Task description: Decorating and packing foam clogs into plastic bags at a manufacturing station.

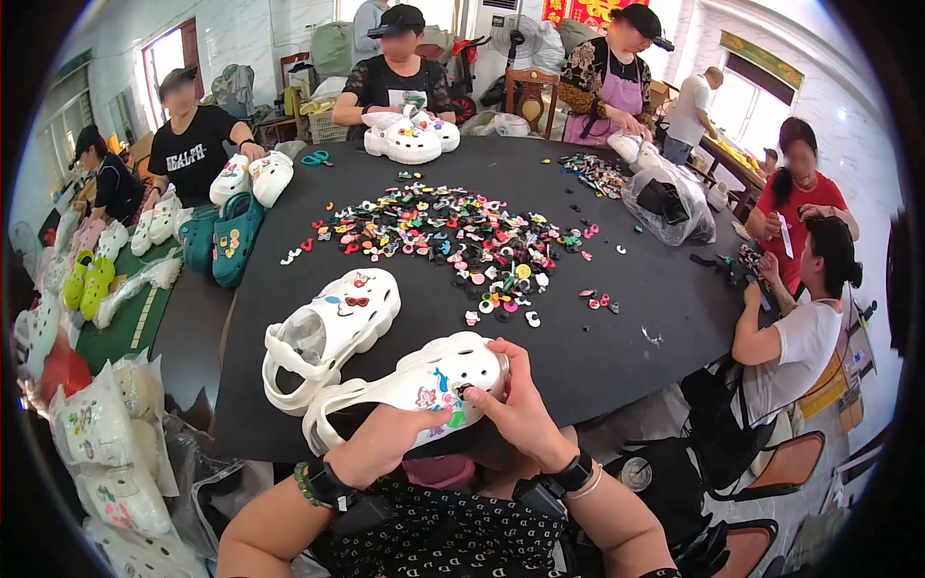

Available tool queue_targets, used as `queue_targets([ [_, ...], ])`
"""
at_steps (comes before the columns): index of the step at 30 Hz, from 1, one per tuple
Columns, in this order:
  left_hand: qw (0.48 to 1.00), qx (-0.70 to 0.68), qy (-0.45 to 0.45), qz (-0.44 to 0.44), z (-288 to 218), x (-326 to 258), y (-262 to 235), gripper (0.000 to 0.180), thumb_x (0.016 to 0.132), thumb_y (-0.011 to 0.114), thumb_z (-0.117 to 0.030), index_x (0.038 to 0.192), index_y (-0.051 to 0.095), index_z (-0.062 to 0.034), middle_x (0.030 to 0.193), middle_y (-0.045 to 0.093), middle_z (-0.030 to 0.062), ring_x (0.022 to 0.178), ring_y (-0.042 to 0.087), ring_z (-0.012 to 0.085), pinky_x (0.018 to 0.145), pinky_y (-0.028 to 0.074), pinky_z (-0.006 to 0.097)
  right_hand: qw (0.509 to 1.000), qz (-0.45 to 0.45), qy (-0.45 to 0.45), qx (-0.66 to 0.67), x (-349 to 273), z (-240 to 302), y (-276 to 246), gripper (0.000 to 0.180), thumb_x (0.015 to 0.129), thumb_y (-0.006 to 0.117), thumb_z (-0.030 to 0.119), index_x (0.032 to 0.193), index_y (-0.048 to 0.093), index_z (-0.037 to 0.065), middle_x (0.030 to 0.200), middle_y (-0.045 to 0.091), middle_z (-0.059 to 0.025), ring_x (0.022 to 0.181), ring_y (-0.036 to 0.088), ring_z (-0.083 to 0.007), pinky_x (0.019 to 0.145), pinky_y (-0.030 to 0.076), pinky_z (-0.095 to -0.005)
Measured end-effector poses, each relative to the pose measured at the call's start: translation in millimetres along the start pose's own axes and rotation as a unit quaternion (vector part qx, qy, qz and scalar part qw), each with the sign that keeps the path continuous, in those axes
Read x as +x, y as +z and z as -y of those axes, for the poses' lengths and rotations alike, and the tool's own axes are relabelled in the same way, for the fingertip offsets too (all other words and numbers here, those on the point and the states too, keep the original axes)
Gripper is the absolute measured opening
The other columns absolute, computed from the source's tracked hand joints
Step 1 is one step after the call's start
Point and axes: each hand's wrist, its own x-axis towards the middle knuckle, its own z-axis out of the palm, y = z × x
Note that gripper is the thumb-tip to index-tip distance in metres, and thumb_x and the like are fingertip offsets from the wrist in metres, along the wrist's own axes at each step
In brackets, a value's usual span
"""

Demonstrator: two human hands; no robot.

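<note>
White clog (453,358) in both hands, over the near edge of the black table (617,356); matching clog (358,303) alongside.
Right hand (515,400) grips the toe, left hand (390,438) the near side — thumbs on top. From here, I'd back the shell underneath, press squarely. Smooth, foam-looking, rounded, holed — charms (427,396) bright, irregular.
</note>
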Motion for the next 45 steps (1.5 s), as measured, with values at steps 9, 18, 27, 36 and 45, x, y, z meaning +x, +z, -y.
queue_targets([
  [9, 1.000, 0.001, -0.011, -0.005, -0.6, -0.6, -2.9, 0.049, 0.088, 0.063, 0.005, 0.134, 0.049, 0.0022, 0.124, 0.061, 0.0099, 0.110, 0.061, 0.0177, 0.095, 0.050, 0.031, 0.994, 0.054, 0.056, 0.079, 6.7, 6.2, -8.1, 0.084, 0.087, 0.071, 0.002, 0.151, 0.017, 0.009, 0.143, 0.042, -0.0127, 0.130, 0.043, -0.0203, 0.110, 0.038, -0.0375],
  [18, 1.000, 0.003, 0.020, 0.005, 6.9, -5.1, -6.3, 0.054, 0.083, 0.063, 0.008, 0.134, 0.047, 0.0021, 0.126, 0.060, 0.0115, 0.114, 0.060, 0.0192, 0.097, 0.049, 0.033, 0.994, 0.041, 0.052, 0.083, 5.6, 6.3, 2.6, 0.085, 0.086, 0.065, -0.007, 0.152, 0.015, 0.010, 0.144, 0.041, -0.0137, 0.132, 0.041, -0.0207, 0.111, 0.036, -0.0361],
  [27, 1.000, 0.017, 0.022, 0.008, 12.3, -0.9, -5.8, 0.053, 0.081, 0.064, 0.008, 0.131, 0.049, 0.0008, 0.122, 0.061, 0.0120, 0.111, 0.061, 0.0205, 0.095, 0.050, 0.033, 0.992, -0.022, -0.008, -0.127, 7.6, -2.1, 0.4, 0.079, 0.080, 0.069, -0.006, 0.147, 0.029, 0.009, 0.138, 0.039, -0.0161, 0.131, 0.039, -0.0271, 0.110, 0.036, -0.0373],
  [36, 0.999, -0.037, 0.009, -0.019, 0.1, 13.5, -15.3, 0.053, 0.083, 0.058, 0.007, 0.134, 0.048, 0.0007, 0.121, 0.062, 0.0130, 0.109, 0.063, 0.0256, 0.095, 0.050, 0.040, 0.922, -0.137, -0.158, -0.325, 4.3, 5.4, 24.2, 0.058, 0.079, 0.072, 0.009, 0.133, 0.052, 0.014, 0.147, 0.036, -0.0183, 0.137, 0.034, -0.0397, 0.108, 0.034, -0.0469],
  [45, 0.927, 0.343, 0.145, 0.031, -26.4, -13.3, -22.1, 0.034, 0.094, 0.052, -0.009, 0.123, 0.061, 0.0044, 0.093, 0.068, 0.0201, 0.082, 0.063, 0.0209, 0.073, 0.048, 0.032, 0.875, -0.060, -0.279, -0.391, 6.5, 0.5, 9.4, 0.048, 0.077, 0.073, 0.016, 0.123, 0.061, 0.012, 0.139, 0.047, -0.0098, 0.129, 0.041, -0.0334, 0.102, 0.038, -0.0464],
])
